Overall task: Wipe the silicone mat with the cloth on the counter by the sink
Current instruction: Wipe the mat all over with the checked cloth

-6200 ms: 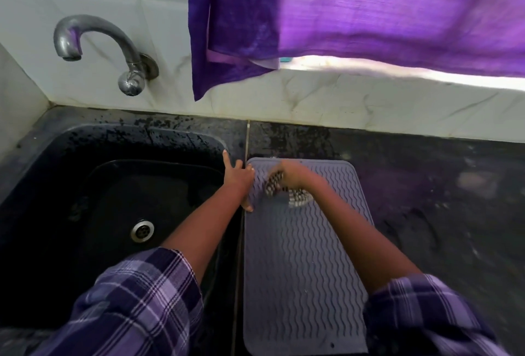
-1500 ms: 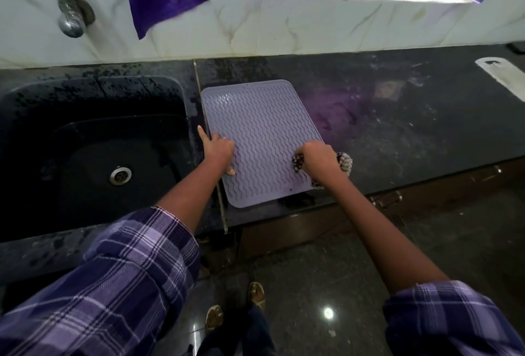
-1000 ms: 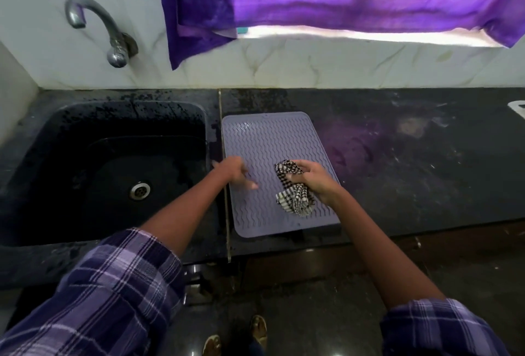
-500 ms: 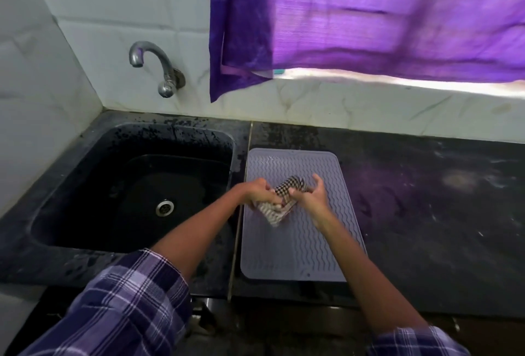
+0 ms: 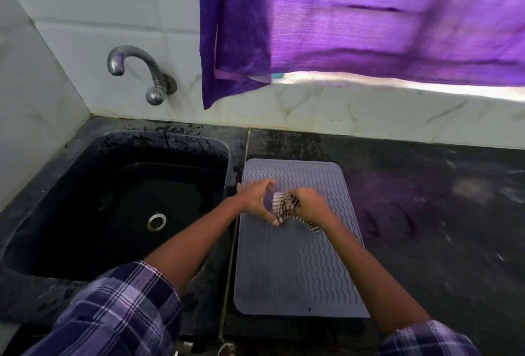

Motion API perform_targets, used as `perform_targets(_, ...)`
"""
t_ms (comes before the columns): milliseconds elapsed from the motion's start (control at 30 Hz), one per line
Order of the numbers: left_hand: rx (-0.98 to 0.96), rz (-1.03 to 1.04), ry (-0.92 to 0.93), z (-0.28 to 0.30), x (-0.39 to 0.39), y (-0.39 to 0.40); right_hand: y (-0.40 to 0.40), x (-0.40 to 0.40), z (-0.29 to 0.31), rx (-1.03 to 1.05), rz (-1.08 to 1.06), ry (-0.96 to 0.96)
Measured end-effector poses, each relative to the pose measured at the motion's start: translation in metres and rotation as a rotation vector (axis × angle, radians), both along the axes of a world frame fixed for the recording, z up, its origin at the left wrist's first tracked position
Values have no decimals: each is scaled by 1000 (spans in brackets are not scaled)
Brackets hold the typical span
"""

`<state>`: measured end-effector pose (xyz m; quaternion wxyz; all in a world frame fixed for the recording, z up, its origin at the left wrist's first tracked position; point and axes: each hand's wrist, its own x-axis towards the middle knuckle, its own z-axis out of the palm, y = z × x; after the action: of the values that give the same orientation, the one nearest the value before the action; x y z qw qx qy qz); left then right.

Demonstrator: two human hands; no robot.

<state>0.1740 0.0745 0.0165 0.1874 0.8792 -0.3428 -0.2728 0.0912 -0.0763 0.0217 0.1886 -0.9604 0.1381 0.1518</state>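
Observation:
A grey silicone mat [image 5: 295, 273] with a wavy ribbed surface lies flat on the black counter [image 5: 443, 213], right of the sink. A black-and-white checked cloth [image 5: 287, 208] is bunched over the mat's upper half. My left hand [image 5: 257, 199] pinches the cloth's left end. My right hand [image 5: 308, 203] grips its right part, and a tail of cloth hangs out below that hand onto the mat. Both hands are close together above the mat; motion blur hides the finger detail.
A black sink [image 5: 119, 202] with a metal drain [image 5: 156, 221] sits left of the mat. A steel tap [image 5: 136, 71] juts from the white tiled wall. A purple curtain [image 5: 355, 20] hangs above the counter's back edge.
One second ago only my right hand held the cloth while the left lay on the mat. Now both hands hold it together, further up the mat. The camera has tilted up.

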Motion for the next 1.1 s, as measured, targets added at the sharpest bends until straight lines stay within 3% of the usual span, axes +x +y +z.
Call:
perform_targets(100, 272, -9, -160, -8, 34, 4, -24, 29, 2, -57, -138, -85)
perform_targets(233, 472, -118, -271, -11, 70, -8, -35, 84, 0, -239, -80, -265)
perform_targets(400, 692, -222, -375, -20, 92, -29, -14, 130, -33, -380, 79, -155)
perform_targets(567, 618, -182, -420, -24, 103, -27, -28, 149, -38, -293, 186, 25)
perform_targets(800, 649, -188, -390, -24, 106, -20, -31, 138, -40, -232, 126, -96)
perform_targets(967, 603, -181, -408, -24, 104, -17, -26, 94, -41, -140, 192, -1)
perform_targets(1100, 516, -74, -371, -28, 99, -9, -26, 111, -20, -143, 186, 56)
